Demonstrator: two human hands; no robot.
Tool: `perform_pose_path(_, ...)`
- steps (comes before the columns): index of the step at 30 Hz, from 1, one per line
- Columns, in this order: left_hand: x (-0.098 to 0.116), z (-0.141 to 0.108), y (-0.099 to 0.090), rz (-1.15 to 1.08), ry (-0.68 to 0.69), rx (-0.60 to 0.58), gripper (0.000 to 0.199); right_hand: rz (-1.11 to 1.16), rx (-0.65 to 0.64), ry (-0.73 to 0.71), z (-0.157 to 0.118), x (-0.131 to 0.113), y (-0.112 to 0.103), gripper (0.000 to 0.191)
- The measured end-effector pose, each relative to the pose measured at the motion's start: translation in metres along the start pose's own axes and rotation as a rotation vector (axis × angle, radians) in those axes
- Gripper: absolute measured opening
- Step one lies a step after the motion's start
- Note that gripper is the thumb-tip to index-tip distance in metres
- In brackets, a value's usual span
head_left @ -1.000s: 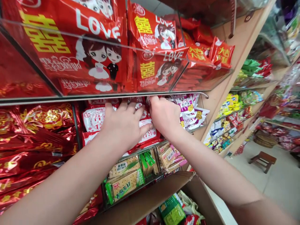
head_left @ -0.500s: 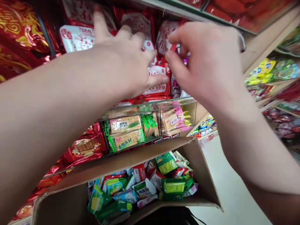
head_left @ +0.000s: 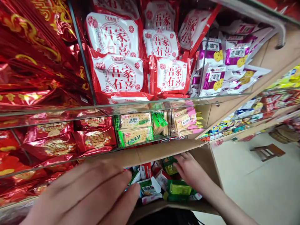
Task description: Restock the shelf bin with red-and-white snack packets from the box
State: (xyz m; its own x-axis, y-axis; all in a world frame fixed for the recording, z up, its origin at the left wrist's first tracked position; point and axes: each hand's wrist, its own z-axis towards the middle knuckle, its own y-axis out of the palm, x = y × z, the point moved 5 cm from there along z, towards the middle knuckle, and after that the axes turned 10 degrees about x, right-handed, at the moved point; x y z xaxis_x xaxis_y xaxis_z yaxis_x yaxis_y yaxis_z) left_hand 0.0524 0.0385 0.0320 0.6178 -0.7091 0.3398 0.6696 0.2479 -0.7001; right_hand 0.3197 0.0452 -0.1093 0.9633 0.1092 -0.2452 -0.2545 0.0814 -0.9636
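Note:
My left hand (head_left: 93, 190) is close to the camera at the lower left, over the left part of the cardboard box (head_left: 161, 149). Its fingers are stretched out, the thumb stands apart, and I see nothing in it. Inside the box, my right hand (head_left: 188, 168) reaches down among small snack packets with its fingers spread, touching or just beside a green-and-yellow packet (head_left: 170, 167). Its fingertips are partly hidden. Another green packet (head_left: 179, 187) and a white-and-green packet (head_left: 150, 186) lie near it. My left hand covers the box's left side.
On the shelf above stand red-and-white packets (head_left: 119, 75) and purple-and-white packets (head_left: 213, 79), behind a glass edge (head_left: 145, 105). Below are wrapped crackers (head_left: 137, 136) and red foil packets (head_left: 58, 145). A wooden stool (head_left: 268, 151) stands on the floor at right.
Both hands have left the red-and-white packets on the upper shelf and come down. The right hand is now inside the box; the left is over its left side. The view has shifted slightly.

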Motion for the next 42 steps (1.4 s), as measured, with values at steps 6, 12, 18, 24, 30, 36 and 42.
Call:
perform_pose_path(6, -0.024, -0.062, 0.056, 0.063, 0.138, -0.328, 0.032, 0.197, -0.061, -0.343, 0.003, -0.085, 0.033, 0.018)
perform_pose_path(12, -0.055, -0.139, 0.105, 0.303, -0.511, -0.824, 0.054, 0.166, -0.217, -0.671, 0.003, -0.128, 0.072, 0.038)
perform_pose_path(18, -0.046, -0.150, 0.099, 0.333, -0.749, -1.038, 0.064, 0.294, -0.419, -0.411, 0.026, -0.150, 0.087, 0.033)
perform_pose_path(24, -0.049, -0.155, 0.081, 0.274, -0.757, -1.050, 0.067, 0.336, -0.505, -0.327, 0.042, -0.166, 0.118, 0.034)
perform_pose_path(30, -0.062, -0.145, 0.068, 0.075, -0.754, -0.733, 0.063, 0.496, -0.615, -0.345, 0.038, -0.160, 0.129, 0.030)
perform_pose_path(36, -0.079, -0.141, 0.092, 0.162, -0.723, -0.702, 0.056, 0.606, -0.491, -0.316, 0.034, -0.160, 0.119, 0.014)
perform_pose_path(42, -0.076, -0.137, 0.103, 0.170, -0.715, -0.729, 0.032, 0.706, -0.482, -0.333, 0.025, -0.158, 0.112, 0.021)
